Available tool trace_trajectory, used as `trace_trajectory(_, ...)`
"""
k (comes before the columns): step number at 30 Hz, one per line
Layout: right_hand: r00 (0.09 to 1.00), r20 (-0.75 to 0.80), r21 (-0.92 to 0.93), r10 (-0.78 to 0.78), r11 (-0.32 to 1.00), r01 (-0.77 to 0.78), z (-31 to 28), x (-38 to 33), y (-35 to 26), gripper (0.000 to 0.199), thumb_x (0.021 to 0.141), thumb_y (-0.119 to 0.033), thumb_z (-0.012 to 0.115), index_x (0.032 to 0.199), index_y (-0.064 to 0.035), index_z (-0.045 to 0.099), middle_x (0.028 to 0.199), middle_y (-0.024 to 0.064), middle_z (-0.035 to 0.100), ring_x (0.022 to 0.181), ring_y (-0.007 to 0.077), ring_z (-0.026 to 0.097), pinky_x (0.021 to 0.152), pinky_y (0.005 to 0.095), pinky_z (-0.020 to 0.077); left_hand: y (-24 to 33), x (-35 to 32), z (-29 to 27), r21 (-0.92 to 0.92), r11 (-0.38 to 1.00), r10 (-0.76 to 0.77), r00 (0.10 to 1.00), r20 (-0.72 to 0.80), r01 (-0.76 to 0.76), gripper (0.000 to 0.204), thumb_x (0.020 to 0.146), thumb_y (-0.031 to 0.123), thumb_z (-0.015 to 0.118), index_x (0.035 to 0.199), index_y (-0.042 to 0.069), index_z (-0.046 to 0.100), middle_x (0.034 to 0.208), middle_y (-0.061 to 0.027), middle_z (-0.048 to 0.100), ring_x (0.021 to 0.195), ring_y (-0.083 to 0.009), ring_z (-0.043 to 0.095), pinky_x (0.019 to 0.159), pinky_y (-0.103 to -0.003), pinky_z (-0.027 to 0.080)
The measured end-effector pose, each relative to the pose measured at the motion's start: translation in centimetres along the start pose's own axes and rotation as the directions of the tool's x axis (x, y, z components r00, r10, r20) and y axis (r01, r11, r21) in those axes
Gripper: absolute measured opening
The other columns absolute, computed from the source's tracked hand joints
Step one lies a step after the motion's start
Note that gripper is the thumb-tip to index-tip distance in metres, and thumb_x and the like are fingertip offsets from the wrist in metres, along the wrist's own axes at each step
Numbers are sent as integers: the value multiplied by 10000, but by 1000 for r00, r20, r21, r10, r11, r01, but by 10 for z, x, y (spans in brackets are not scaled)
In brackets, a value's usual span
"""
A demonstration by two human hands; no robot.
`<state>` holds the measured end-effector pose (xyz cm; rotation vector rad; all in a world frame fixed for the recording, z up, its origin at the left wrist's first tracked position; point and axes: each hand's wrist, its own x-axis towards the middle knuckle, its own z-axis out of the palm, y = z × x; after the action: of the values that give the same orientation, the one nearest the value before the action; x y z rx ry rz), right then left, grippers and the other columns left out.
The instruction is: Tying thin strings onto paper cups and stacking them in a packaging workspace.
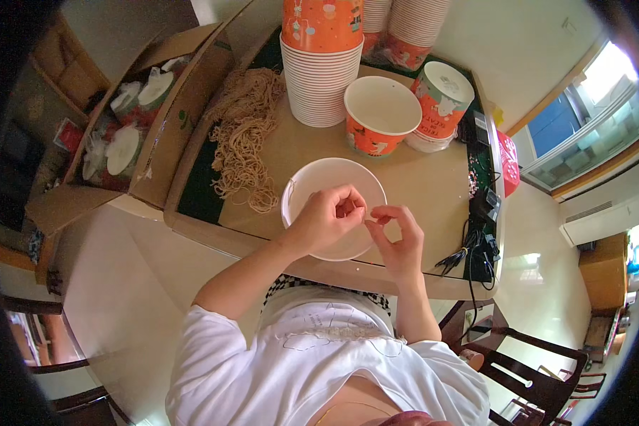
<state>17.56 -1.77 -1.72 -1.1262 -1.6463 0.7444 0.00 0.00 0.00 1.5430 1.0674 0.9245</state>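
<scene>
White tub (334, 177) is being seen in the head view at the middle of the near side of the table (470, 288), close to the edge, its mouth facing up. Over it, the left hand (331, 216) is being held with fingers curled and thumb drawn in; to its right, the right hand (400, 240) is being held with thumb and forefinger nearly meeting. Whether anything thin is being pinched cannot be told. By the tub's left rim, a tan strand (292, 186) appears to be hanging; if it is being gripped, a slip could be caused by its thinness. By neither hand is the tub clearly being steadied, so a tip toward the near edge could be caused by a forearm's brush. Farther left, the cord bundle (245, 135) is lying loose, and knots could be caused by a careless pull. On the far side, the tub stack (321, 78) is standing tall; if knocked, it could be toppled against the orange tub (380, 140).
</scene>
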Motion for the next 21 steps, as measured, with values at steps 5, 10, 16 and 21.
trace_trajectory(5, 983, 61, -140, -172, 974, 179, -1, 6, -1, 192, 724, -54, 735, 880, -47, 625, 836, 77, 621, 744, 219, 565, 701, 322, 469, -5, 3, 4, -190, 982, -23, 998, -55, 12, 59, 889, 79, 558, 890, 21, 567, 760, 26, 565, 681, -33, 529, 620, -204, 458)
trace_trajectory(10, 981, 56, -144, -184, 971, 190, -2, 7, 2, 182, 723, -47, 730, 871, -45, 624, 825, 75, 618, 737, 218, 556, 682, 323, 461, -5, 4, 2, -69, 997, 19, 1000, -6, -19, 56, 886, 75, 554, 898, 21, 566, 766, 28, 563, 692, -32, 529, 631, -203, 459)
trace_trajectory(16, 990, 36, -88, -135, 987, 137, -1, 6, 0, 165, 721, -38, 723, 848, -56, 619, 809, 68, 620, 744, 222, 554, 697, 333, 449, -5, 2, 2, -32, 999, 23, 999, -27, -24, 64, 870, 76, 577, 885, 14, 569, 748, 18, 577, 684, -39, 535, 631, -215, 464)
trace_trajectory(21, 982, 91, -165, -165, 970, 179, 3, 7, -6, 176, 712, -38, 726, 852, -63, 622, 781, 56, 621, 750, 219, 561, 719, 328, 438, -3, 3, 1, -89, 996, -8, 998, -58, 3, 73, 854, 77, 594, 862, 8, 574, 714, 9, 587, 664, -49, 542, 624, -230, 469)
